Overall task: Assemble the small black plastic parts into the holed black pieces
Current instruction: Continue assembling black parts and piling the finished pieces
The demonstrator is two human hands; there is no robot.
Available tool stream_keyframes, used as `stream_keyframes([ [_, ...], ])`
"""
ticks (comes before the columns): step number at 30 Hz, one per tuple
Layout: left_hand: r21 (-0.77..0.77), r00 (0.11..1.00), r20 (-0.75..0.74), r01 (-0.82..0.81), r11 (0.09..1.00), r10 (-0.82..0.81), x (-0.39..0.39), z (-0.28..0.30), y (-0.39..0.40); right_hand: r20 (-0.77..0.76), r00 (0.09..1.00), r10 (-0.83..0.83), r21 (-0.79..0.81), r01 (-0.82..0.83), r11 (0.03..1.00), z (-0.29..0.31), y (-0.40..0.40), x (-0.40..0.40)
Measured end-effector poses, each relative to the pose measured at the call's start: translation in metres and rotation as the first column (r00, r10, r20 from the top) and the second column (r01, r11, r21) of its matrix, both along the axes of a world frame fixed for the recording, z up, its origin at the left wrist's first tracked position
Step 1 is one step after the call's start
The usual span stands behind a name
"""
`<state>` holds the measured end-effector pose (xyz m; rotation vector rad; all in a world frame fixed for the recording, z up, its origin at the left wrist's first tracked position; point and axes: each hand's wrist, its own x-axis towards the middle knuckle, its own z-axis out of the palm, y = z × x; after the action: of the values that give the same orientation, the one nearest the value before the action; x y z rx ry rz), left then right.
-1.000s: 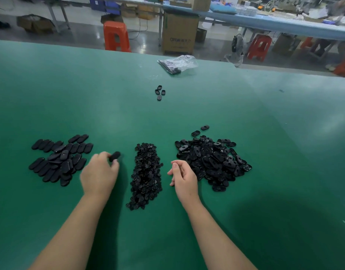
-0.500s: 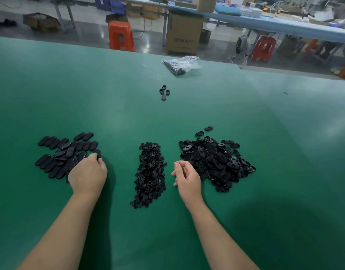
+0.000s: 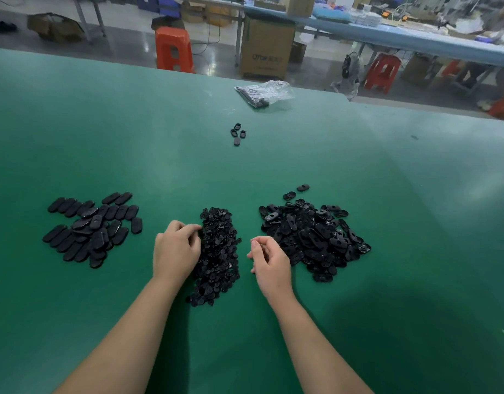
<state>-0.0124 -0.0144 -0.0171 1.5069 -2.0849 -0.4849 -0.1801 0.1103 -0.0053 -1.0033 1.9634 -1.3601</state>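
Observation:
Three black heaps lie on the green table (image 3: 160, 155). Flat closed oval pieces (image 3: 91, 228) are on the left, tiny plastic parts (image 3: 220, 260) form a narrow heap in the middle, and holed oval pieces (image 3: 310, 234) are piled on the right. My left hand (image 3: 175, 250) rests at the left edge of the tiny-parts heap, its curled fingertips touching the parts; whether they pinch one is hidden. My right hand (image 3: 270, 258) hovers between the middle and right heaps, fingers loosely curled, with nothing in it.
Several loose oval pieces (image 3: 238, 134) lie farther back at the centre. A clear plastic bag (image 3: 263, 93) with dark parts sits near the far edge. Beyond the table are orange stools (image 3: 174, 49), a cardboard box (image 3: 266, 49) and a long blue bench.
My left hand carried a black piece to the left heap, let it go, then swung right to the tiny-parts heap. My right hand stayed where it was.

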Motion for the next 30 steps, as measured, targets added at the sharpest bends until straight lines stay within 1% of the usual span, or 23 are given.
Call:
stream_keyframes([
  [4,-0.025,0.999,-0.036,0.018,1.000,-0.019,0.002,-0.001,0.002,-0.038,0.999,-0.006,0.027,0.007,1.000,-0.001,0.000,0.001],
  [7,-0.058,1.000,-0.004,0.030,0.998,-0.030,0.001,-0.001,0.003,-0.097,0.995,0.014,0.055,-0.009,0.998,-0.003,-0.002,0.003],
  [10,-0.051,1.000,0.005,0.012,0.999,-0.012,-0.001,-0.001,0.002,-0.189,0.979,0.079,0.158,-0.049,0.986,-0.002,-0.008,0.003],
  [13,-0.038,1.000,-0.005,-0.021,0.999,0.021,-0.001,0.000,0.002,-0.168,0.974,0.154,0.226,-0.114,0.967,0.007,-0.018,-0.006],
  [14,-0.036,1.000,-0.010,-0.030,0.999,0.030,-0.001,0.000,0.002,-0.204,0.964,0.169,0.240,-0.118,0.964,0.012,-0.023,-0.010],
  [15,-0.031,0.999,-0.011,-0.036,0.999,0.035,-0.002,0.000,0.002,-0.311,0.933,0.180,0.259,-0.098,0.961,0.017,-0.027,-0.016],
  [16,-0.024,0.999,-0.010,-0.040,0.999,0.039,-0.001,-0.001,0.001,-0.463,0.868,0.181,0.273,-0.055,0.961,0.022,-0.032,-0.022],
  [17,-0.016,0.999,-0.009,-0.042,0.999,0.042,-0.001,-0.001,0.000,-0.598,0.782,0.176,0.270,-0.010,0.963,0.027,-0.038,-0.030],
  [18,-0.006,0.999,-0.007,-0.042,0.999,0.042,-0.001,-0.001,-0.001,-0.687,0.706,0.175,0.267,0.021,0.963,0.031,-0.044,-0.038],
  [19,0.005,0.999,-0.004,-0.041,0.999,0.041,0.000,-0.001,-0.002,-0.731,0.653,0.198,0.292,0.037,0.956,0.033,-0.051,-0.047],
  [21,0.023,0.999,-0.007,-0.039,0.999,0.040,0.000,-0.001,-0.003,-0.748,0.593,0.298,0.402,0.047,0.914,0.036,-0.063,-0.064],
  [24,0.040,0.999,-0.023,-0.048,0.998,0.049,0.000,-0.001,-0.003,-0.717,0.528,0.456,0.562,0.051,0.825,0.037,-0.076,-0.078],
  [25,0.039,0.998,-0.025,-0.056,0.998,0.057,0.000,-0.002,-0.003,-0.708,0.517,0.481,0.587,0.053,0.808,0.037,-0.078,-0.080],
  [27,0.031,0.997,-0.024,-0.074,0.997,0.074,-0.001,-0.002,-0.003,-0.709,0.507,0.490,0.593,0.055,0.803,0.036,-0.081,-0.082],
  [30,-0.001,0.996,-0.016,-0.086,0.996,0.086,-0.001,-0.003,-0.002,-0.695,0.534,0.481,0.588,0.037,0.808,0.036,-0.081,-0.083],
])
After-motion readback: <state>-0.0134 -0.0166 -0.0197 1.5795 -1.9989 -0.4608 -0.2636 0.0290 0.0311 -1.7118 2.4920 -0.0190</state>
